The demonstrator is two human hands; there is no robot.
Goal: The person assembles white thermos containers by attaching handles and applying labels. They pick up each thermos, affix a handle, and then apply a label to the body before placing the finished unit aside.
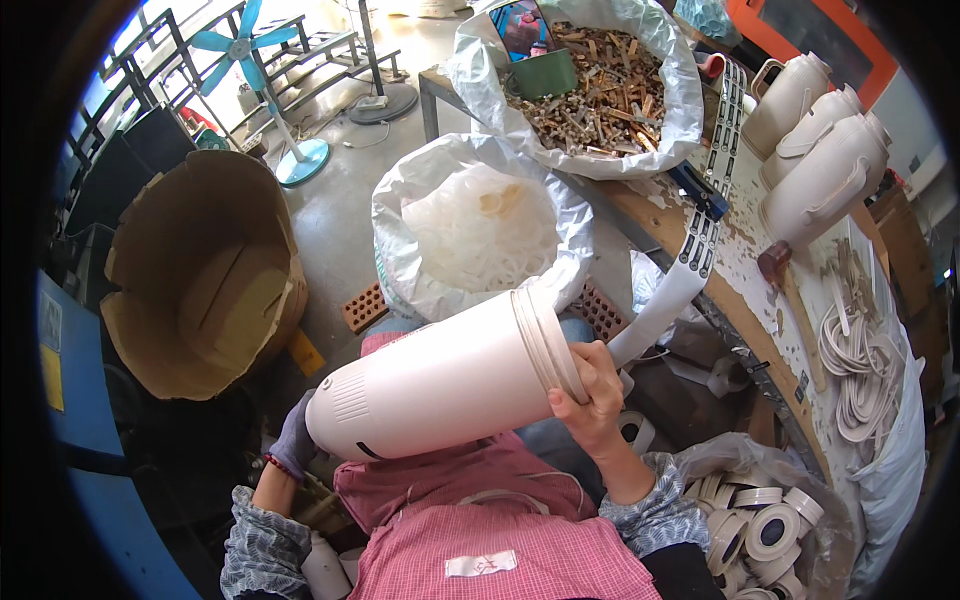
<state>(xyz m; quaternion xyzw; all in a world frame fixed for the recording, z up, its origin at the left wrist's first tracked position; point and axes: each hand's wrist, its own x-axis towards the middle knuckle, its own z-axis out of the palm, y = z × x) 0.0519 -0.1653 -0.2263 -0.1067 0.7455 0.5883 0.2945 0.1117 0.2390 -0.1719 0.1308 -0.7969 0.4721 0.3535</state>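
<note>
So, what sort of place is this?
Probably a small factory or workshop: matching pale jugs stand on a worn bench, round parts lie heaped together, and small brown pieces fill a white sack.

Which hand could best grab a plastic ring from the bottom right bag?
Probably the right hand: it holds the flask casing by its rim, nearer the plastic rings. The gloved left hand is at the other end.

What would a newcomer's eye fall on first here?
Probably the big pale cylinder above the lap, with the gloved left hand against its ribbed end and the right hand gripping its rimmed end. Next, the large cardboard box gaping at left, and the sack of copper-coloured scraps at the top.
</note>
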